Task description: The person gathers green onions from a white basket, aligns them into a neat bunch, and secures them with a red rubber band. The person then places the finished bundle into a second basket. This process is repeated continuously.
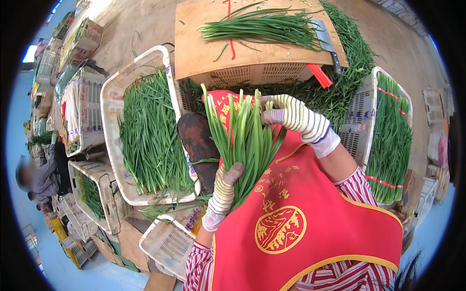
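A loose bunch of garlic chives [244, 134], pale stem ends up, stands over my lap. My left hand [226, 187], in a striped knit glove, is closed around its leafy lower part. My right hand [293, 118], gloved alike, pinches stems at the bunch's upper right edge. Beyond, a second pile of chives [258, 29] lies on a wooden board [196, 54] across a red tie strip [232, 49]. A cleaver [324, 38] rests at the pile's leafy end, its black handle over the board's edge. Red strips [320, 75] hang from the board's near edge.
To the left stands a white plastic crate [109, 120] of loose chives; to the right, a crate [373, 85] of tied bundles. Leaf scraps [349, 40] heap beside the board. An empty-looking crate [160, 240] sits lower left. A co-worker [47, 174] is at far left among crates.
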Tool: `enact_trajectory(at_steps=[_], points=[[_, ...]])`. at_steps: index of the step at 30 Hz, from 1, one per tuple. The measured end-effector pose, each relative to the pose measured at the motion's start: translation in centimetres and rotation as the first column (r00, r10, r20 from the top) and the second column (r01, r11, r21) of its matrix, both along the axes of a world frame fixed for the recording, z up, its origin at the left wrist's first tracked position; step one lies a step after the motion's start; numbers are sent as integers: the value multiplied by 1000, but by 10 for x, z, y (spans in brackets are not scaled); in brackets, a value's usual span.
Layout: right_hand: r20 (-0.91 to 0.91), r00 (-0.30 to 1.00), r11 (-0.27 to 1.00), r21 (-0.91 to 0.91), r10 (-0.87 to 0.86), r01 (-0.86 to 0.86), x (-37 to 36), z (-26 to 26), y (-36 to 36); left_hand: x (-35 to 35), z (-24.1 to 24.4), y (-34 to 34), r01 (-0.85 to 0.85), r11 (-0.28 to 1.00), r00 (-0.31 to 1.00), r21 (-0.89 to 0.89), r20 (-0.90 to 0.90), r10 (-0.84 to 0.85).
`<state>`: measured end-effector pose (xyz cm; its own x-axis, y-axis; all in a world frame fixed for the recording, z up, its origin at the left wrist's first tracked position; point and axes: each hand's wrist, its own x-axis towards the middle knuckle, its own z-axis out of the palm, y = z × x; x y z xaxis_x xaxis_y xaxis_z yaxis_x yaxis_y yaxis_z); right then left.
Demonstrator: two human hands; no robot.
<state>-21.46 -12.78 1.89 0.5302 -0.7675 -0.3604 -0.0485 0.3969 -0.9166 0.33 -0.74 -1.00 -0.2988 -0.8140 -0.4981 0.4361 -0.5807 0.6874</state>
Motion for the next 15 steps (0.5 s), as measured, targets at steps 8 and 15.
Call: enact_trajectory(at_steps=[8, 15], points=[[825, 202, 849, 523, -527, 79, -55, -36, -20, 3, -12, 3, 1, 1000, 999, 25, -37, -1], [-827, 521, 880, -392, -210, -269, -86, 2, -5, -6, 18, -5, 45, 998, 999, 34, 5, -45]])
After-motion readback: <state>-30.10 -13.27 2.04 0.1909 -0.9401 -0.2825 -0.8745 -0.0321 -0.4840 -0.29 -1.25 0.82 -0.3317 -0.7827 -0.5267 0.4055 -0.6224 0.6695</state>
